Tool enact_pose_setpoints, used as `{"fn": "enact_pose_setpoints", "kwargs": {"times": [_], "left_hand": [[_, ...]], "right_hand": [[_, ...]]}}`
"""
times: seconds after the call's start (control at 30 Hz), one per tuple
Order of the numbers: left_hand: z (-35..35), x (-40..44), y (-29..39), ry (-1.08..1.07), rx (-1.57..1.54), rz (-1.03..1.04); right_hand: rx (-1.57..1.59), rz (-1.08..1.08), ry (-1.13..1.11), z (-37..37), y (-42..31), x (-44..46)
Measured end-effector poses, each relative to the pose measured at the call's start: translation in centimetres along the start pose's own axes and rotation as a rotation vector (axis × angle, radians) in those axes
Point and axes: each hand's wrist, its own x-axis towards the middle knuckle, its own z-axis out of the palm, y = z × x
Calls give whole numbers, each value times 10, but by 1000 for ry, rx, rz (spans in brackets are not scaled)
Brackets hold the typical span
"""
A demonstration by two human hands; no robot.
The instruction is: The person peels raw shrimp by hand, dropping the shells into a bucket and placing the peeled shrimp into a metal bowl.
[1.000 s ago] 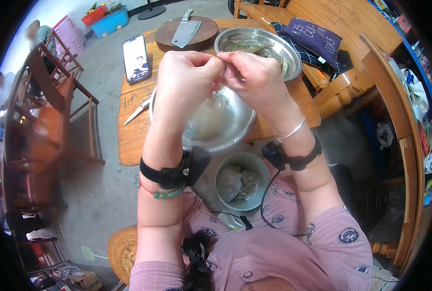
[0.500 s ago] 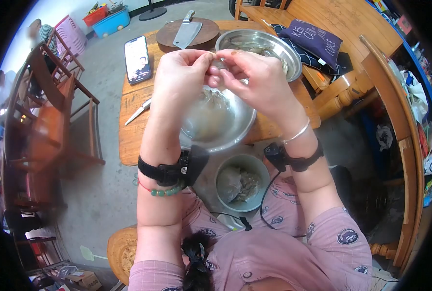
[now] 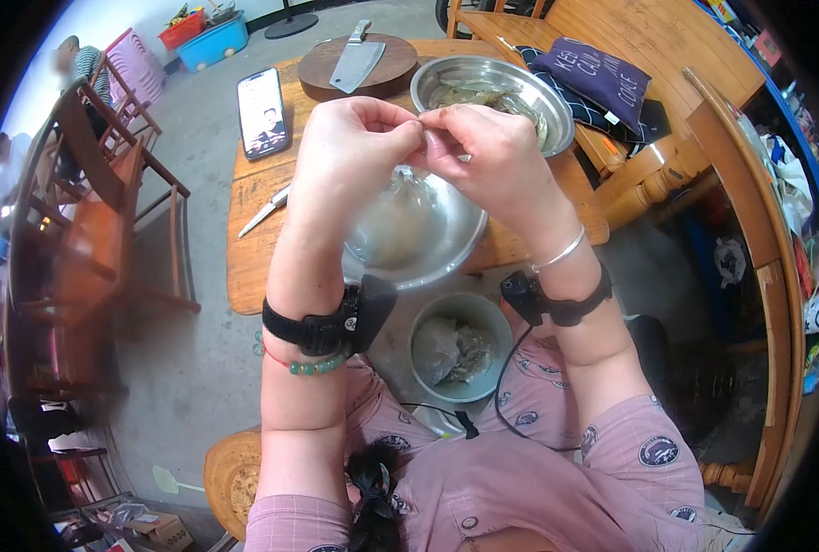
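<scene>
My left hand (image 3: pixel 359 143) and my right hand (image 3: pixel 492 147) meet fingertip to fingertip above the table, both closed in a pinch. Between them is a shrimp, mostly hidden by the fingers. Under the hands stands a metal bowl (image 3: pixel 465 221) holding pale, translucent contents in liquid. Just beyond my right hand, a second steel bowl (image 3: pixel 559 99) contains several grey whole shrimp (image 3: pixel 469 95).
On the wooden table (image 3: pixel 253 267) lie a phone (image 3: pixel 262 115), a small knife (image 3: pixel 264 212) and a round chopping board (image 3: pixel 313 78) bearing a cleaver (image 3: pixel 358 63). A bucket (image 3: pixel 506 354) with scraps stands between my knees. Left are wooden chairs (image 3: pixel 106 239) and a seated person.
My fingertips have drawn closer together, and the greyish shrimp seen between them earlier is now mostly covered. My left wrist has turned slightly; the bowls and bucket stay put.
</scene>
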Motion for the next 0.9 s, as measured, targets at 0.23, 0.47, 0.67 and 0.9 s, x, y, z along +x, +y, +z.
{"fn": "enact_pose_setpoints", "kwargs": {"times": [0.23, 0.47, 0.67, 0.9], "left_hand": [[-3, -1, 0, -56, -75, -19], [-5, -1, 4, -74, -274, -50], [-4, 5, -7, -29, -399, -39], [0, 5, -6, -34, -226, -11]], "right_hand": [[223, 249, -60, -8, 0, 1], [857, 613, -84, -18, 5, 4], [447, 378, -88, -17, -8, 4], [215, 257, -15, -7, -4, 2]]}}
